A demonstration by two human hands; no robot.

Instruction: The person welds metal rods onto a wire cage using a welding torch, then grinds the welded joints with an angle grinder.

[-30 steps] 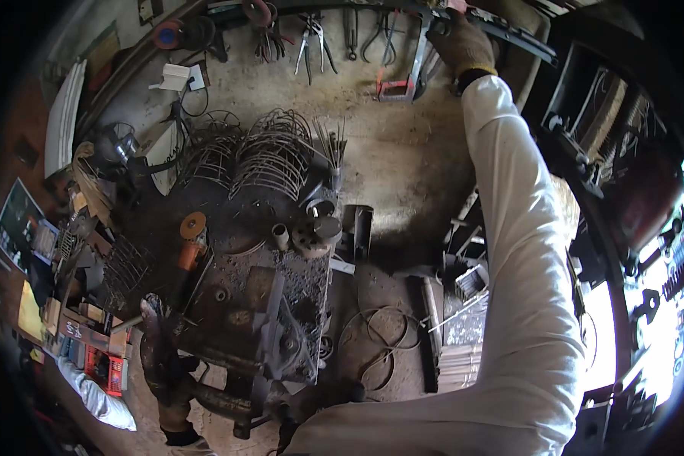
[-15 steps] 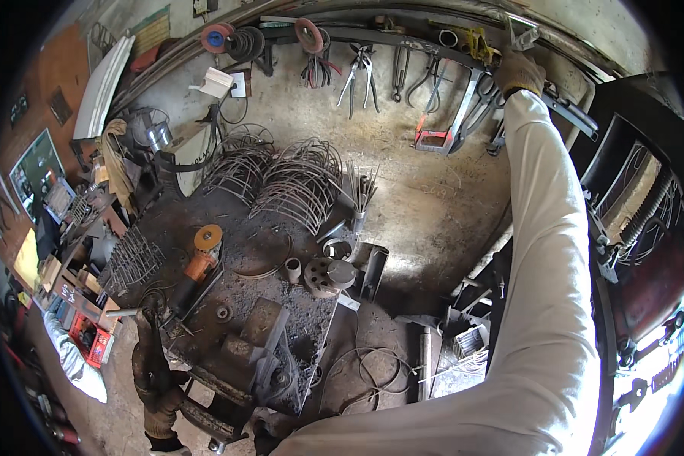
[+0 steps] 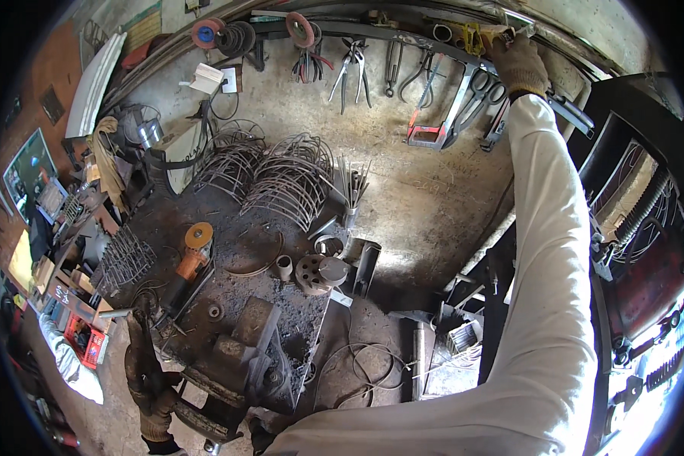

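My right hand (image 3: 518,62), in a worn glove on a white sleeve, reaches up to the dark tool rail (image 3: 403,36) on the wall. Its fingers curl at the rail beside a yellow tool (image 3: 473,34); whether they grip anything is unclear. Scissors (image 3: 479,87) and a red-handled saw (image 3: 427,131) hang just below it. My left hand (image 3: 156,410), also gloved, is at the lower left, closed around a dark rusty metal bar (image 3: 139,342) that stands up beside the near-left corner of the workbench (image 3: 281,327).
The bench carries an orange angle grinder (image 3: 190,262), bent wire frames (image 3: 281,178), a perforated metal disc (image 3: 311,272), short tubes and a dark block (image 3: 254,319). Pliers (image 3: 349,68) and grinding discs (image 3: 205,32) hang on the wall. Cluttered shelves stand at left, metal racks at right.
The view has shifted, so the bench and wall sit lower and further right in the frame. My right hand stays at the rail and my left keeps hold of the bar.
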